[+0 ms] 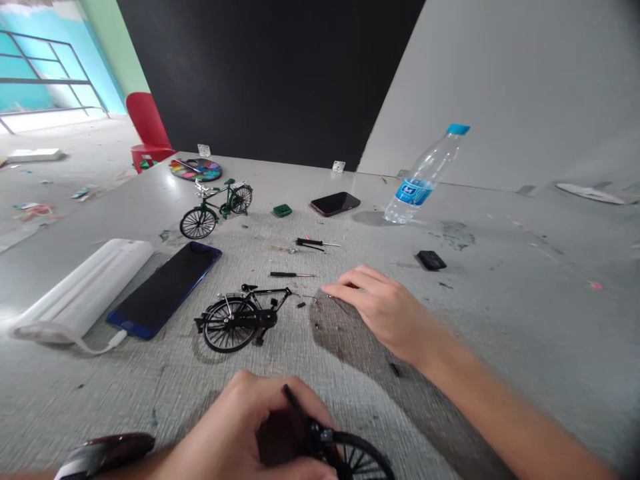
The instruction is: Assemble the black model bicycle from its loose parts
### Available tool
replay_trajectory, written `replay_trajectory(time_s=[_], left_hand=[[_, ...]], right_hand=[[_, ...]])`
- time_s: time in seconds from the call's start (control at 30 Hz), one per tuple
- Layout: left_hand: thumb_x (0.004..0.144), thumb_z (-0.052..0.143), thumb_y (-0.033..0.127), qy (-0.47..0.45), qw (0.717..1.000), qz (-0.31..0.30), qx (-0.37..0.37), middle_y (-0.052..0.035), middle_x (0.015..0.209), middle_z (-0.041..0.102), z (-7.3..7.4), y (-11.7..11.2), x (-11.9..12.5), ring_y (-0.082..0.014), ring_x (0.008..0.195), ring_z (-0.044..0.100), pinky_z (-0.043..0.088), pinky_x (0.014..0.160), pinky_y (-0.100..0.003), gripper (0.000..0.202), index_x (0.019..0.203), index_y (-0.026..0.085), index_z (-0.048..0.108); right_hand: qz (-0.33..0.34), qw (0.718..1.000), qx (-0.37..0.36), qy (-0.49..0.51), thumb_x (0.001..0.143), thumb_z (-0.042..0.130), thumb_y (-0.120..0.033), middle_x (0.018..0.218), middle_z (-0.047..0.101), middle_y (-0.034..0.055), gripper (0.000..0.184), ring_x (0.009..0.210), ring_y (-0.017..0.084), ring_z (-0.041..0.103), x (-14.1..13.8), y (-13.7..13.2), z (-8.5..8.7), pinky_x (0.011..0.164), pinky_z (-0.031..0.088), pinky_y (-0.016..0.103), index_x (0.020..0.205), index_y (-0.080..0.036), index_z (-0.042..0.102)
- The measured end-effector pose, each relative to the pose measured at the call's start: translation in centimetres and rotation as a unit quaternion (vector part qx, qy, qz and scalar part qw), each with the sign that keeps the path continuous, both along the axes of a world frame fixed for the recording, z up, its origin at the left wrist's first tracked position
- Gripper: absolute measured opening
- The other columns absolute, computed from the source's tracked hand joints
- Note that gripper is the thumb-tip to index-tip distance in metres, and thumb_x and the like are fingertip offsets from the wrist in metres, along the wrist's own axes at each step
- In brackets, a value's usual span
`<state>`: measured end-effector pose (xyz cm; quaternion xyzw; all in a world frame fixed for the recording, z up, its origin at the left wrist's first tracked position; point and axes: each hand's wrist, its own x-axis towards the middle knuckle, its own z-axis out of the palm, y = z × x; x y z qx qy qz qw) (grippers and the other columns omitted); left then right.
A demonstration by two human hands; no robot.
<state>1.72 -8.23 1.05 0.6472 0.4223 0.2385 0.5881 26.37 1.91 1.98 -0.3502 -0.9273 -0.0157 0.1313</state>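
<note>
Currently left hand (pixel 255 427) grips black wheel-and-fork assembly (pixel 345 453).
Right hand (pixel 380 303) holds nothing, fingers flat on bench (pixel 500 320), just right of black model bicycle frame (pixel 240 317).

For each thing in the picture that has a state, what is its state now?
Left hand: closed on the black wheel part.
Right hand: fingertips on the table, among small parts.
Black bicycle frame: front wheel missing.
Green bicycle: complete, upright.
Water bottle: capped, standing.
Blue phone: screen dark.
</note>
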Motion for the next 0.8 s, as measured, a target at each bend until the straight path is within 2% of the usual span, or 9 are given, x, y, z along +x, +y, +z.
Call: replay_trajectory(time_s=[0.27, 0.5, 0.67, 0.8], left_hand=[[0.080, 0.075, 0.065, 0.000, 1.000, 0.000, 0.010, -0.0005, 0.063, 0.061, 0.1, -0.2, -0.1, -0.0129, 0.059, 0.052, 0.044, 0.052, -0.018, 0.046, 0.094, 0.021, 0.079], [0.083, 0.074, 0.062, -0.004, 1.000, 0.002, 0.010, -0.0015, 0.067, 0.064, 0.1, -0.2, -0.1, -0.0131, 0.062, 0.055, 0.046, 0.056, -0.018, 0.044, 0.095, 0.020, 0.079], [0.082, 0.074, 0.063, -0.004, 1.000, -0.001, 0.002, -0.0017, 0.066, 0.065, 0.2, -0.2, -0.2, -0.0138, 0.063, 0.056, 0.047, 0.056, -0.019, 0.045, 0.095, 0.021, 0.079], [0.083, 0.075, 0.062, -0.020, 1.000, 0.001, -0.005, -0.0031, 0.070, 0.070, 0.2, 0.0, 0.0, -0.0134, 0.062, 0.058, 0.048, 0.056, -0.019, 0.044, 0.096, 0.020, 0.079]], right_hand=[[0.026, 0.999, -0.001, -0.045, 0.095, 0.036, 0.003, 0.093, 0.065, 0.0098, 0.054, 0.089, 0.022, 0.056, 0.2, 0.0, 0.5, 0.074, 0.054, 0.033, 0.126, -0.019, 0.074], [0.033, 0.998, -0.001, -0.052, 0.096, 0.039, 0.003, 0.098, 0.069, 0.0109, 0.048, 0.092, 0.023, 0.058, 0.7, 0.0, 0.8, 0.075, 0.054, 0.034, 0.122, -0.016, 0.075], [0.002, 0.997, -0.017, -0.070, 0.091, 0.042, 0.009, 0.107, 0.071, 0.0101, 0.053, 0.098, 0.024, 0.061, 1.4, -0.2, 0.9, 0.077, 0.057, 0.037, 0.122, -0.018, 0.076], [-0.004, 0.998, -0.030, -0.059, 0.090, 0.042, 0.011, 0.109, 0.073, 0.0084, 0.062, 0.101, 0.023, 0.063, 1.9, -0.1, 0.8, 0.081, 0.059, 0.037, 0.132, -0.023, 0.071]])
